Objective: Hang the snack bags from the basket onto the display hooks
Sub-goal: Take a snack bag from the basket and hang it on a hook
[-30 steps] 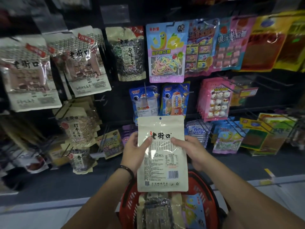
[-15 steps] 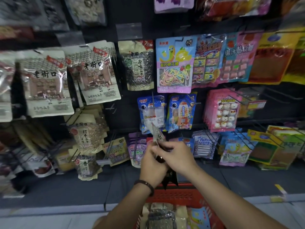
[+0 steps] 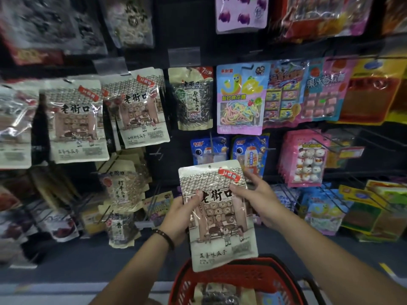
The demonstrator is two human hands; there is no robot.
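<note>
One beige snack bag (image 3: 222,227) held upright, printed front showing | left hand (image 3: 179,213) grips its left edge | right hand (image 3: 257,201) grips its upper right | bag over red basket (image 3: 233,274), before hung bags (image 3: 77,119)

Dim light falls on a black display wall (image 3: 182,25) above a grey floor (image 3: 66,269).

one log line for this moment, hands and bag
left hand: grips seed bag left edge | right hand: pinches its right edge | seed bag: front to camera, not hung | basket: below, more bags inside
</note>
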